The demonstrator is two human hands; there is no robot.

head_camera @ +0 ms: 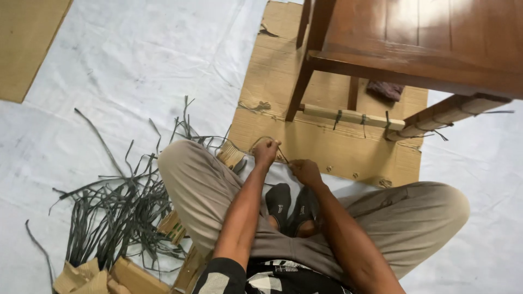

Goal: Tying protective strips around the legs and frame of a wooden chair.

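- You sit cross-legged on a white sheet (136, 49); knees spread, dark sandals (291, 204) tucked between them.
- Your forearms run forward over your lap, hands close together just past the sandals.
- Left hand (266, 151): fingers pinched shut on a thin dark strip (283, 156), raised slightly above the right.
- Right hand (305, 171): fingers curled closed, pinching the same strip at its lower end. The strip spans the short gap between the two hands.
- Strip position: over the near edge of the cardboard (327, 147), directly in front of your shins.
- To your left, on the sheet: a loose pile of dark strips (117, 212), tangled, fanning outward, touching your left knee.
- Near-left corner: torn cardboard scraps (109, 275) beside the pile.
- Further out: a wooden chair (414, 49) stands on the cardboard, well within arm's reach of the hands.
- Its low front rail (348, 116) carries a few dark strips tied around it; the right leg (447, 111) is wrapped partway.
- A dark cloth (385, 89) lies under the chair on the cardboard.
- Far left corner: a second cardboard sheet (27, 43), apart from everything else.
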